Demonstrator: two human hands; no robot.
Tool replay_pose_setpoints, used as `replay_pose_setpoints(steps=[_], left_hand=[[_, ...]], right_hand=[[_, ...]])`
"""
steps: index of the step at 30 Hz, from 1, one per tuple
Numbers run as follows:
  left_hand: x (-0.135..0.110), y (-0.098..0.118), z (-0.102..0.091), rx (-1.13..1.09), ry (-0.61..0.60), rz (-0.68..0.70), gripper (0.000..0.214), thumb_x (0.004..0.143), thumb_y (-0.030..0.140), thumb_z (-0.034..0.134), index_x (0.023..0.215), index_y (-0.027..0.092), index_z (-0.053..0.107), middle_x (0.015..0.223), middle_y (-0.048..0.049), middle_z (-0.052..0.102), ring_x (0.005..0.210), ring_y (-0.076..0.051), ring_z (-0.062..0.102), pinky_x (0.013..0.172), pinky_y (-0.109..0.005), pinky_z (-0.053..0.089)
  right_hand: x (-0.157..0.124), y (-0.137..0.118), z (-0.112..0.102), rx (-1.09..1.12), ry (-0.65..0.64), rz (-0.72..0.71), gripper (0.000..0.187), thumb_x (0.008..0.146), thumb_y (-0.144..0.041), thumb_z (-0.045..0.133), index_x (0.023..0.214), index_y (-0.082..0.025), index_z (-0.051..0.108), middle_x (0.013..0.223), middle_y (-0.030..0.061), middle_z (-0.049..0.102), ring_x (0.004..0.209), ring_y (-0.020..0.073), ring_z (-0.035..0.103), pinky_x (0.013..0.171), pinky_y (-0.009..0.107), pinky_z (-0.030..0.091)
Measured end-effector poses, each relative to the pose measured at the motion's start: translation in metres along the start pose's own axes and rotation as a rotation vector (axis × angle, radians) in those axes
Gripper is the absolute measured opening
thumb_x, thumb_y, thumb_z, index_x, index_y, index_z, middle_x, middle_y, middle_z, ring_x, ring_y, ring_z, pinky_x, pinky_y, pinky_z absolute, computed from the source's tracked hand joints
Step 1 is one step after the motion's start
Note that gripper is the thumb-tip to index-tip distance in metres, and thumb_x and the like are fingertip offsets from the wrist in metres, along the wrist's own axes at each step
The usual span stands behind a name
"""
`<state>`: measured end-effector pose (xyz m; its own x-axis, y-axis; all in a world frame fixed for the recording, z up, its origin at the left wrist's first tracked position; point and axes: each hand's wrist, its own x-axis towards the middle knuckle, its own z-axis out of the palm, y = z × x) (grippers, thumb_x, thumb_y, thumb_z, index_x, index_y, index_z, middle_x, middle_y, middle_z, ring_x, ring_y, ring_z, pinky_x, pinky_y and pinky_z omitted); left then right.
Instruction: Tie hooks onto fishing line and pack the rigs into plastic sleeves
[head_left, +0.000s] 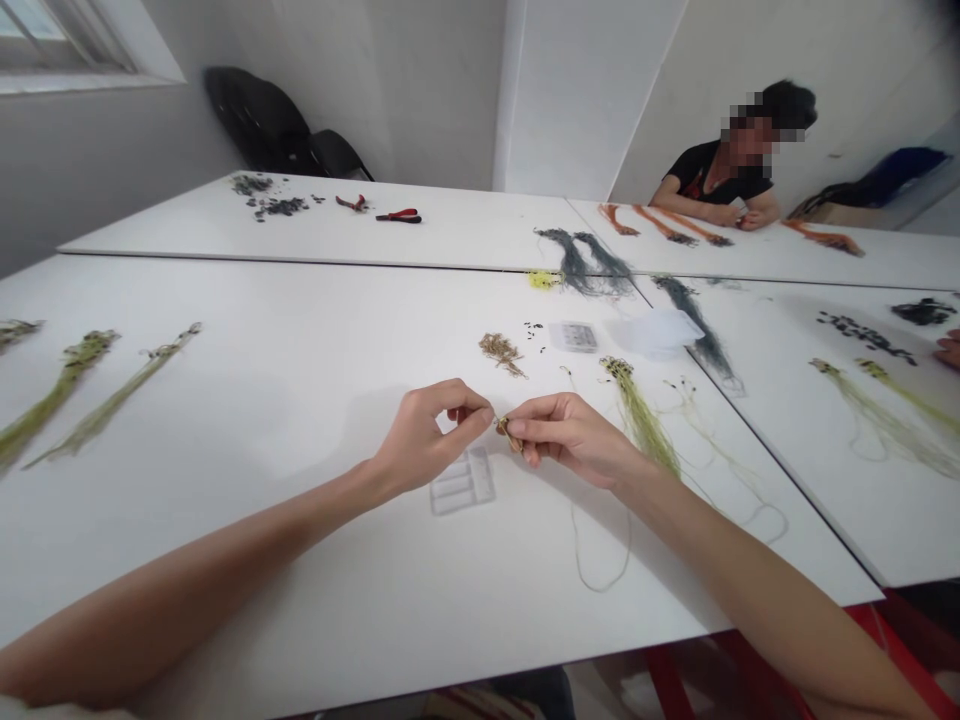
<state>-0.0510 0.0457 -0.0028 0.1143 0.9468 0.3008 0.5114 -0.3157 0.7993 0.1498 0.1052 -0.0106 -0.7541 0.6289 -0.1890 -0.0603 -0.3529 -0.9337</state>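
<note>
My left hand [431, 437] and my right hand [566, 435] meet above the white table [247, 540], their fingertips pinching a small tan piece [509, 434] from both sides. Its exact form is partly hidden by my fingers. A thin pale cord [600, 565] loops on the tabletop below my right hand. Beyond that hand lies a green strand bundle [641, 425]. A transparent compartment box [463, 482] sits just below my left hand, and a little tuft of brown strands [501, 354] lies above it.
Near my hands lie black beads [534, 338], a small plastic box [573, 337] and a clear bag [652, 333]. Green bundles [71, 390] lie left, dark bundles [581, 263] ahead. Red-handled pliers [398, 216] rest on the far table. A seated co-worker [720, 170] works across it.
</note>
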Motion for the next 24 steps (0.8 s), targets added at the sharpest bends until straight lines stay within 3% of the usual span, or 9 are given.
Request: replay_pose_setpoints(steps=[17, 24], left_hand=[[-0.0002, -0.0032, 0.0021, -0.035, -0.069, -0.01, 0.013, 0.088, 0.025, 0.059, 0.083, 0.02, 0.07, 0.079, -0.0002, 0.066, 0.072, -0.012, 0.054, 0.069, -0.026, 0.044], [0.0033, -0.0059, -0.0005, -0.174, -0.129, -0.12, 0.022, 0.09, 0.035, 0.056, 0.089, 0.018, 0.07, 0.087, -0.004, 0.069, 0.077, -0.015, 0.058, 0.07, -0.028, 0.047]], right_hand=[[-0.001, -0.0013, 0.0024, -0.069, -0.132, 0.054, 0.017, 0.075, -0.027, 0.076, 0.077, -0.012, 0.07, 0.071, 0.0023, 0.063, 0.054, 0.0072, 0.057, 0.057, 0.022, 0.048], [-0.0005, -0.0004, 0.0025, -0.026, -0.119, 0.03, 0.016, 0.075, -0.028, 0.075, 0.077, -0.013, 0.069, 0.073, 0.0024, 0.064, 0.055, 0.0077, 0.057, 0.057, 0.022, 0.047]])
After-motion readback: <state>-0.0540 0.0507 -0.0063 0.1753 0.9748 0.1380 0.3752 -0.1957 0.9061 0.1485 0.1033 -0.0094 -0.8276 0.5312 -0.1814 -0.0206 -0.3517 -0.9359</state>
